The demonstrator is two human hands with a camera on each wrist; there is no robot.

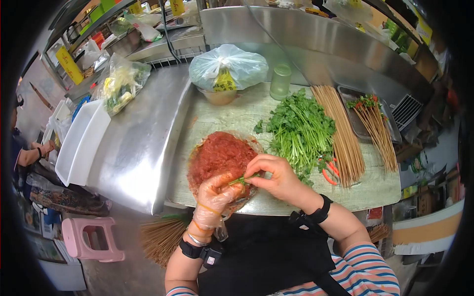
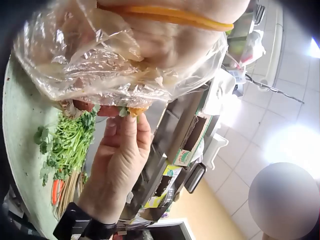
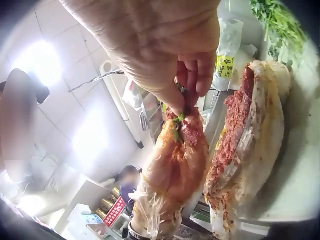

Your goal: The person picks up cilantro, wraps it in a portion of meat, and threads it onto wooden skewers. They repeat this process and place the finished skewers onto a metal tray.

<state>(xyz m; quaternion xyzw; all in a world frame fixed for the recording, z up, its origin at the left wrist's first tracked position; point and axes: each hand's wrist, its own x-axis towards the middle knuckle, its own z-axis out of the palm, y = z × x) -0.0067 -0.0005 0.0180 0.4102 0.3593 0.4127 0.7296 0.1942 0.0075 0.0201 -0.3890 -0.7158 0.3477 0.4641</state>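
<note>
My left hand [image 1: 213, 197], in a clear plastic glove with a rubber band round the wrist, is beside the mound of red minced meat [image 1: 217, 155]. Its fingers curl round a small cilantro sprig [image 1: 238, 181], and reddish smears coat the glove. From the other side my bare right hand [image 1: 276, 180] pinches the same sprig between thumb and fingertips. The right wrist view shows the green leaves [image 3: 178, 121] at the meeting fingertips, next to red meat [image 3: 192, 131]. Plastic film lies under the mound. A cilantro heap [image 1: 303, 126] lies to its right.
Wooden skewers [image 1: 340, 138] and orange-handled scissors [image 1: 331, 171] lie right of the cilantro. Beyond, a metal tray [image 1: 355, 129] has skewers across it. A bagged bowl [image 1: 222, 96] and glass [image 1: 280, 81] stand behind. A white bin [image 1: 84, 143] and pink stool [image 1: 94, 239] are left.
</note>
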